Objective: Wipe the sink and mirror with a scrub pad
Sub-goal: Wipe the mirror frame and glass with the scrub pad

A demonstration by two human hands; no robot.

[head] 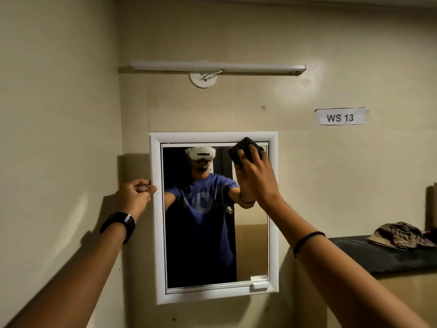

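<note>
A white-framed mirror [250,245] hangs on the beige wall straight ahead. My right hand [259,176] presses a dark scrub pad [244,147] flat against the glass at the mirror's top right corner, fingers spread over the pad. My left hand [136,194] grips the left edge of the white frame at about mid-height, fingers curled on it; a black watch is on that wrist. The glass reflects a person in a blue shirt. The sink is out of view.
A white tube light [217,67] is mounted above the mirror. A paper label reading WS 13 [340,117] is stuck to the wall at right. A dark counter [378,256] at lower right carries a crumpled checked cloth [399,235].
</note>
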